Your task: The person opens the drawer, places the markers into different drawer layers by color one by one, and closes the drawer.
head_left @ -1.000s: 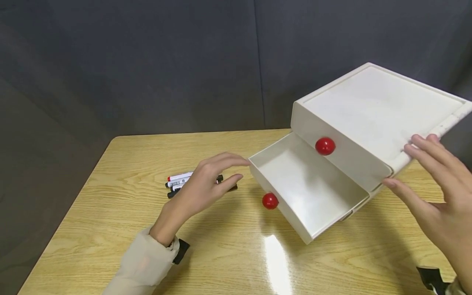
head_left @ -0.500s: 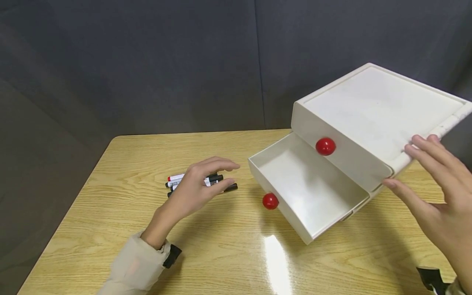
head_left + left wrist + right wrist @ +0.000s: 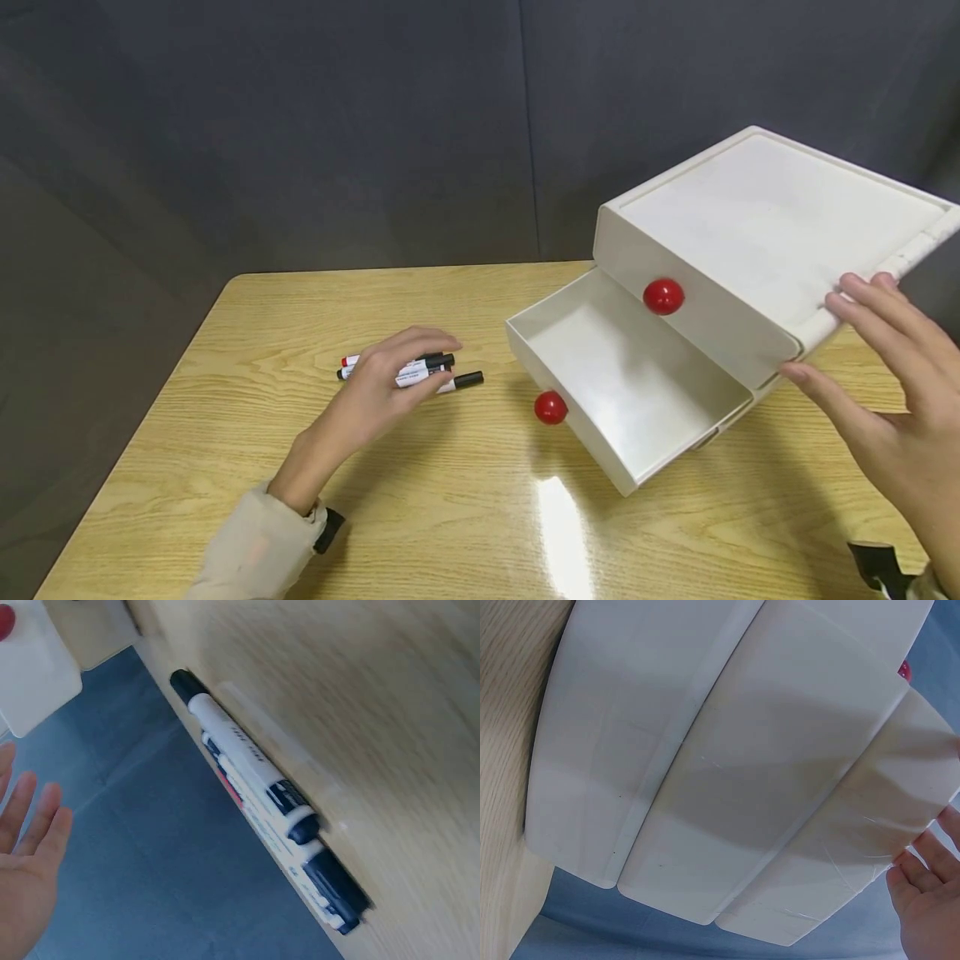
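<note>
My left hand (image 3: 367, 387) hovers over several whiteboard markers (image 3: 420, 367), its fingers loosely bent and thumb apart. The markers lie side by side, partly hidden by that hand in the head view; white barrels and black caps show in the left wrist view. To the right stands a white box with drawers (image 3: 772, 225). Its lower drawer (image 3: 607, 367) is pulled out, with a bare bottom showing and a red knob (image 3: 551, 407) on its front. The upper drawer is closed. My right hand (image 3: 900, 400) rests fingertips on the box's top edge, thumb at the front corner.
The box stands at an angle on the wooden table (image 3: 450, 517), the pulled-out drawer jutting toward the middle. A dark curtain (image 3: 375, 133) hangs behind the table's back edge. Bright glare lies on the wood in front of the drawer.
My left hand has drawn back leftward from the lower drawer's front corner to over the markers, uncovering more of their black caps. The right hand and box stay put.
</note>
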A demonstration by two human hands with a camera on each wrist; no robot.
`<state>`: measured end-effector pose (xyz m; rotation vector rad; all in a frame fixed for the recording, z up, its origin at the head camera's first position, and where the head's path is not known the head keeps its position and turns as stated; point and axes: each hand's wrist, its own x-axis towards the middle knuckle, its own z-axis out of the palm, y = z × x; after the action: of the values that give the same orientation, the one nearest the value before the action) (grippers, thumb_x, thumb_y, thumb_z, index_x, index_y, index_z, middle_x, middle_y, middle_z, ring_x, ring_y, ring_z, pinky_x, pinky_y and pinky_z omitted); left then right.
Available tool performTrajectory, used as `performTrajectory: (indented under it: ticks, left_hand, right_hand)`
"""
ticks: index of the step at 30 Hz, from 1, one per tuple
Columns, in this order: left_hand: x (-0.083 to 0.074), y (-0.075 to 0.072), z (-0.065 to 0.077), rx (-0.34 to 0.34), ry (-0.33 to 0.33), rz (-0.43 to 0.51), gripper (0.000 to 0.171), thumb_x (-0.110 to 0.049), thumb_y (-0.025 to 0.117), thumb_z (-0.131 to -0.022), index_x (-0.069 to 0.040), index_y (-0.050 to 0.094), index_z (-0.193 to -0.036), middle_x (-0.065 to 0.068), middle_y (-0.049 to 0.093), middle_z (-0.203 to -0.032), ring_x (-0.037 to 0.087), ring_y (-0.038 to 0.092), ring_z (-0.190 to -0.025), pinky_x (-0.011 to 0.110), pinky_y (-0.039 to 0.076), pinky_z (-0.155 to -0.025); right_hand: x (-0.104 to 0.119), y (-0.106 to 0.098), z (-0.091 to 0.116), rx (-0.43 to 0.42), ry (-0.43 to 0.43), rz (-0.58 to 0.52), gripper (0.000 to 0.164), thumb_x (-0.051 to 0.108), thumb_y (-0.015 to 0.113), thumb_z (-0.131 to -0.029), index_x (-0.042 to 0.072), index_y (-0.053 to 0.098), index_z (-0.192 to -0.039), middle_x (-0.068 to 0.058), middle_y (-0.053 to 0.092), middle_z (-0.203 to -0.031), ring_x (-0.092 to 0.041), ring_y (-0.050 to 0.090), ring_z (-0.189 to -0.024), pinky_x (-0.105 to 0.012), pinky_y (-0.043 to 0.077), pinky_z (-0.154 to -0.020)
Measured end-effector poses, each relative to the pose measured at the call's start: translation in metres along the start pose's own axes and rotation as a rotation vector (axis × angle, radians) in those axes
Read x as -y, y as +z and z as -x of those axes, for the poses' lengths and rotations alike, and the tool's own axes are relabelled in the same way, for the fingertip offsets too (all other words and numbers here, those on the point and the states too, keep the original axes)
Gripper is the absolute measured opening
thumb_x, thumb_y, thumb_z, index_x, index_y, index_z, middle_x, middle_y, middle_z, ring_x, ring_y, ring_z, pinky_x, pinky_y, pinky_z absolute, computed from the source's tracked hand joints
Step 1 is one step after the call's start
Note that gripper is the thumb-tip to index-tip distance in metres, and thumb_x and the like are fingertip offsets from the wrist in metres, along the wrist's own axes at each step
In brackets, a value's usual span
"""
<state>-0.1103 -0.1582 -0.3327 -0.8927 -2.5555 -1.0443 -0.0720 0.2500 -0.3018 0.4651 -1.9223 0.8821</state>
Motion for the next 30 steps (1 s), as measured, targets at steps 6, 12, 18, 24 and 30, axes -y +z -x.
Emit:
performTrajectory:
  ticks: [6, 12, 18, 24, 30]
  left_hand:
    - [0.009, -0.002, 0.007, 0.03, -0.05, -0.027, 0.033, -0.006, 0.076, -0.086, -0.009, 0.07, -0.118, 0.007, 0.069, -0.123, 0.022, 0.065, -0.117, 0.038, 0.054, -0.099]
    - [0.019, -0.004, 0.014, 0.052, -0.178, 0.032, 0.037, -0.006, 0.077, -0.084, -0.014, 0.07, -0.12, 0.003, 0.069, -0.125, 0.021, 0.064, -0.119, 0.042, 0.051, -0.103]
    - [0.026, -0.006, 0.019, 0.039, -0.223, 0.021, 0.034, -0.004, 0.078, -0.083, -0.012, 0.072, -0.116, 0.005, 0.07, -0.12, 0.024, 0.064, -0.117, 0.044, 0.051, -0.102]
    - [0.033, -0.007, 0.025, 0.047, -0.278, 0.032, 0.033, -0.005, 0.077, -0.084, -0.009, 0.072, -0.116, 0.006, 0.071, -0.12, 0.024, 0.064, -0.115, 0.046, 0.053, -0.098]
    - [0.043, -0.008, 0.032, 0.066, -0.321, 0.019, 0.031, -0.006, 0.077, -0.085, -0.008, 0.072, -0.115, 0.007, 0.07, -0.12, 0.024, 0.064, -0.112, 0.048, 0.053, -0.093]
  right_hand:
    - [0.001, 0.0, -0.001, 0.001, -0.001, -0.007, 0.081, 0.06, 0.064, -0.086, -0.017, 0.065, -0.11, -0.019, 0.066, -0.128, -0.01, 0.053, -0.133, -0.031, 0.037, -0.118]
    - [0.002, 0.0, -0.002, 0.003, 0.0, 0.001, 0.08, 0.06, 0.064, -0.086, -0.016, 0.065, -0.11, -0.02, 0.066, -0.128, -0.01, 0.053, -0.134, -0.03, 0.037, -0.118]
    - [0.002, 0.0, -0.001, 0.01, 0.006, 0.006, 0.081, 0.061, 0.064, -0.086, -0.016, 0.066, -0.11, -0.02, 0.066, -0.128, -0.011, 0.052, -0.134, -0.03, 0.037, -0.118]
    - [0.002, 0.0, -0.001, 0.003, 0.005, -0.003, 0.081, 0.061, 0.064, -0.086, -0.017, 0.065, -0.11, -0.018, 0.066, -0.129, -0.012, 0.052, -0.134, -0.031, 0.037, -0.118]
    - [0.004, 0.0, -0.001, -0.008, 0.003, -0.005, 0.08, 0.06, 0.065, -0.086, -0.016, 0.066, -0.109, -0.019, 0.066, -0.127, -0.013, 0.053, -0.134, -0.03, 0.038, -0.118]
